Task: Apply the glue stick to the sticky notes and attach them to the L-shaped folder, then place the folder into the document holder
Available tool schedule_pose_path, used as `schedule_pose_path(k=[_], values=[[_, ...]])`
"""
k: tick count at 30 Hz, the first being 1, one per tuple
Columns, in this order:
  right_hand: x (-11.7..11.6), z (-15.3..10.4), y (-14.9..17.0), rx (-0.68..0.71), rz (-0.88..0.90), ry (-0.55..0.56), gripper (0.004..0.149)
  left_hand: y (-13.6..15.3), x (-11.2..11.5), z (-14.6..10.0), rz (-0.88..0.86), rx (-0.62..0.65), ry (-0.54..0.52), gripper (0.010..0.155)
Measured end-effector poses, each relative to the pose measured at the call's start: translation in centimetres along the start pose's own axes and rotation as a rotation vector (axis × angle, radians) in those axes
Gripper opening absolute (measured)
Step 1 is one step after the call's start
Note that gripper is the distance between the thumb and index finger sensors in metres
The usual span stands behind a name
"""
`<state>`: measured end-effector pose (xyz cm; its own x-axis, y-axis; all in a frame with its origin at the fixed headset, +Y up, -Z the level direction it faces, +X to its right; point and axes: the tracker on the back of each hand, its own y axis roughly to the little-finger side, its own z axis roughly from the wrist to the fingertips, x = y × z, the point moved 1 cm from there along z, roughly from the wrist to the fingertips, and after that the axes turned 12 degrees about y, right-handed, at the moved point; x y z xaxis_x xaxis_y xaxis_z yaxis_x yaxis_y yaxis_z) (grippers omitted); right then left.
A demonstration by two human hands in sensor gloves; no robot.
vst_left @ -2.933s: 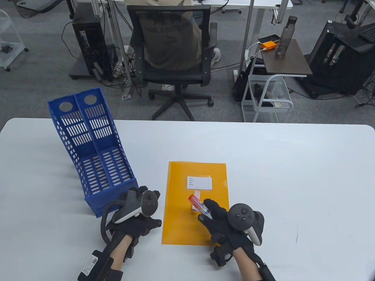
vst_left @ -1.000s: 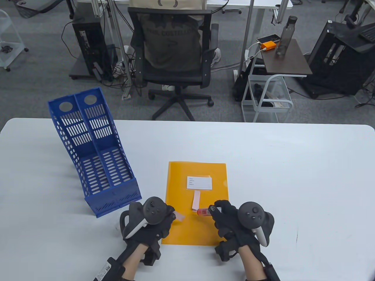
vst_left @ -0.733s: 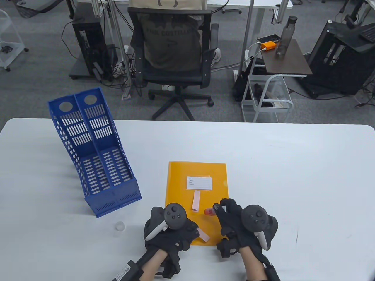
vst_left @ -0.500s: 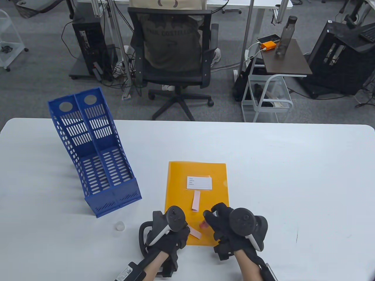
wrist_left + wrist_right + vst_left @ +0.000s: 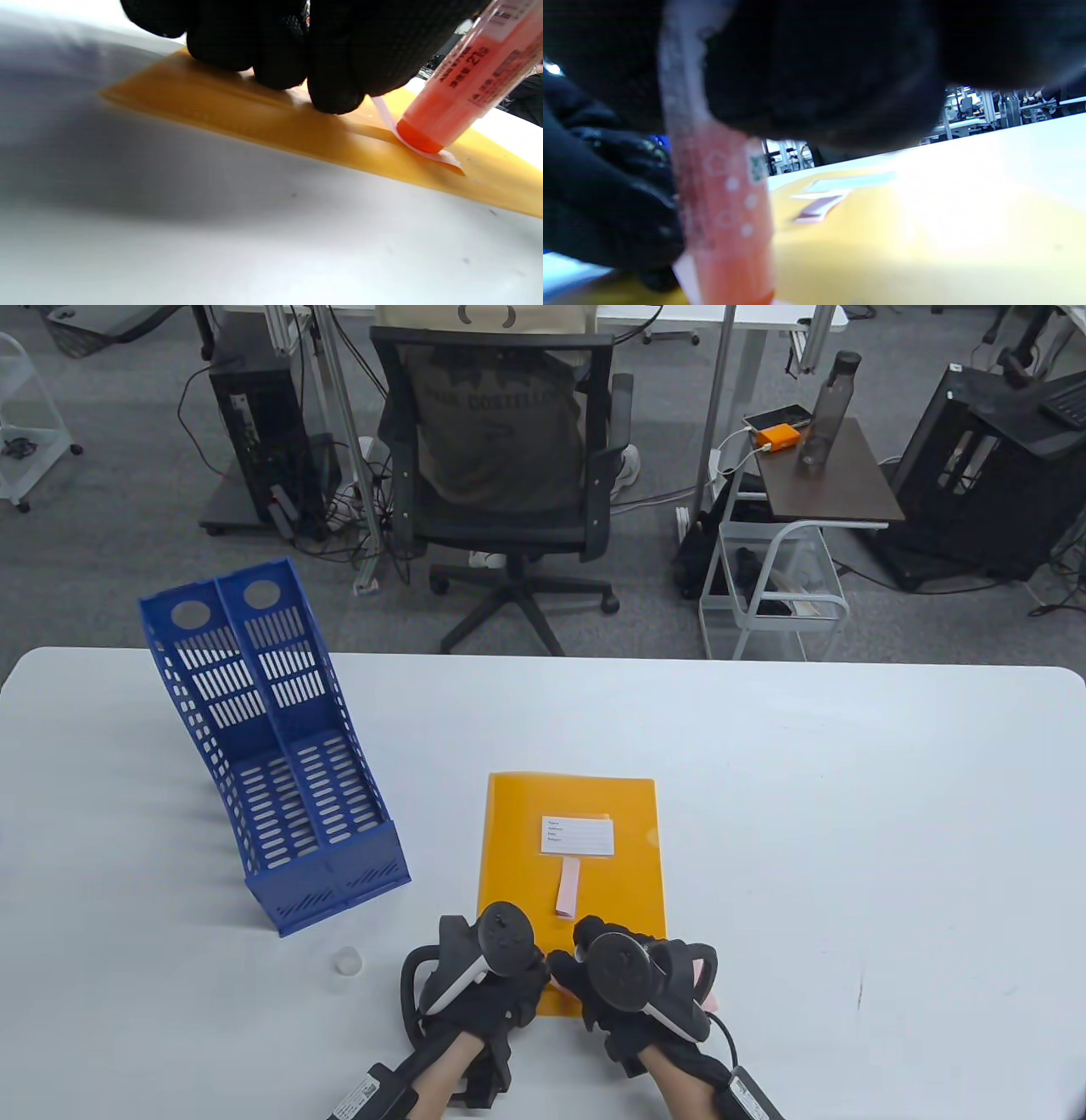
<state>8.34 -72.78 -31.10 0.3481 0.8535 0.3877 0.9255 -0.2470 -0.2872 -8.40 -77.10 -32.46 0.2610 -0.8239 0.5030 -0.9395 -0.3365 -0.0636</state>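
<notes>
An orange L-shaped folder (image 5: 568,814) lies flat on the table with a white label (image 5: 577,836) and a pink sticky-note pad (image 5: 568,888) on it. At its near edge my left hand (image 5: 539,976) holds one end of a single pink sticky note (image 5: 424,151) under its fingertips (image 5: 335,91). My right hand (image 5: 585,963) grips the red glue stick (image 5: 462,80), tilted, with its tip pressed on the note's free end. The tube (image 5: 725,212) fills the right wrist view. The blue document holder (image 5: 271,746) stands at the left, apart from both hands.
A small clear cap (image 5: 345,961) sits on the white table (image 5: 848,831) left of my left hand. Beyond the far edge are an office chair (image 5: 509,475) with a seated person, a side table and a wire trolley.
My left hand left the cap on the table and carried a pink note to the folder's near edge. My right hand rolled over and brought the glue tip down onto the note.
</notes>
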Motion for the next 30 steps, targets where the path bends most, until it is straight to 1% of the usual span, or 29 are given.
schedule_pose_path(k=[3, 4, 6, 7, 9, 10, 17, 20, 25, 27, 30], values=[[-0.1, 0.0, -0.1, -0.024, -0.042, -0.044, 0.058, 0.1, -0.1, 0.0, -0.002, 0.016, 0.009, 0.036], [-0.2, -0.1, -0.2, -0.025, -0.059, -0.059, 0.058, 0.1, -0.1, 0.1, 0.006, 0.025, 0.012, 0.039], [-0.5, -0.1, -0.2, -0.018, -0.089, -0.111, 0.061, 0.2, -0.2, 0.1, 0.003, 0.036, 0.026, 0.039], [-0.6, -0.1, -0.2, -0.019, -0.079, -0.119, 0.062, 0.2, -0.2, 0.2, 0.002, 0.042, 0.031, 0.04], [-0.8, -0.1, -0.2, -0.02, -0.005, -0.127, 0.059, 0.3, -0.2, 0.2, 0.0, 0.046, 0.035, 0.04], [-0.9, -0.1, -0.3, -0.021, 0.01, -0.136, 0.057, 0.3, -0.2, 0.2, 0.0, 0.049, 0.038, 0.038], [-0.9, -0.1, -0.5, -0.012, 0.002, -0.142, 0.051, 0.4, -0.2, 0.2, -0.028, 0.047, 0.078, 0.045], [-0.9, 0.1, -0.6, -0.011, -0.019, -0.131, 0.05, 0.1, -0.1, 0.2, -0.018, 0.017, 0.042, 0.045], [-0.9, 0.4, -0.7, -0.002, -0.048, -0.128, 0.05, -0.6, -0.1, 0.5, 0.044, -0.045, -0.027, 0.037], [-0.9, 0.4, -0.9, 0.015, -0.063, -0.114, 0.051, -0.8, -0.1, 0.6, 0.052, -0.054, -0.033, 0.036], [-0.8, 0.4, -1.0, 0.052, -0.102, -0.08, 0.052, -1.2, 0.2, 0.5, 0.11, -0.052, -0.075, 0.036]])
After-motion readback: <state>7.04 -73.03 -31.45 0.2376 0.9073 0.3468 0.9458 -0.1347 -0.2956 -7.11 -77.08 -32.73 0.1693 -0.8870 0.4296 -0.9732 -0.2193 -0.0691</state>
